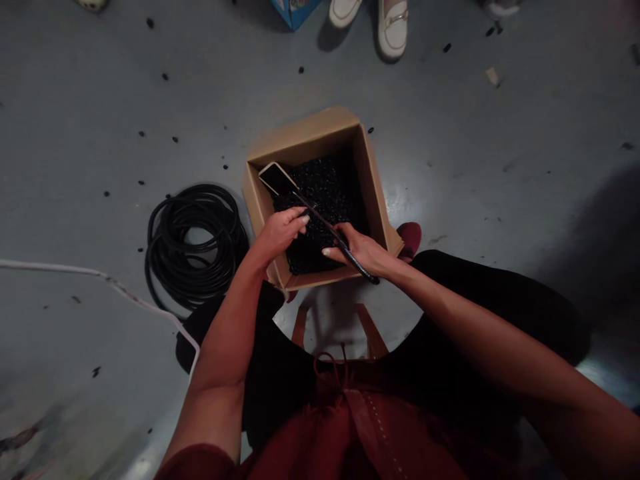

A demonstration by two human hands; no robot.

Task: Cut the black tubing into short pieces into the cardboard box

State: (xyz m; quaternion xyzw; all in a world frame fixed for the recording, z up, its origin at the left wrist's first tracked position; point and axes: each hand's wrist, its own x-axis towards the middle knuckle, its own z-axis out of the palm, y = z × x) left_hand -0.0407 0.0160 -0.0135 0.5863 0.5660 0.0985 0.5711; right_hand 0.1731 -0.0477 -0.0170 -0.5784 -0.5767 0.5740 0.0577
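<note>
Nearest the camera, the person's dark red top (370,427) and black skirt (480,313) spread across the bottom of the view, with both forearms reaching forward over them. The right hand (363,252) is closed around a thin black rod (327,230) near its lower end, and the tip of the rod pokes out just past the hand. The left hand (280,237) is curled, its fingers (300,215) right beside the rod at about mid-length; whether they are gripping it or only touching it cannot be told. The rod slants up and away from both hands to a black phone-shaped slab (276,180) with a pale edge, which is tilted against the far left corner of the cardboard box (305,137).

Both hands are over that box, which is heaped with black granules (330,193). A red shoe (411,240) shows just past the box's right corner. Left of the box lies a coiled black hose (193,247), with a white cable (100,275) further left. Stray black pieces (225,167) dot the grey floor (475,120) around the box. Well beyond it stand another person's white shoes (393,30), beside a blue carton (295,10).
</note>
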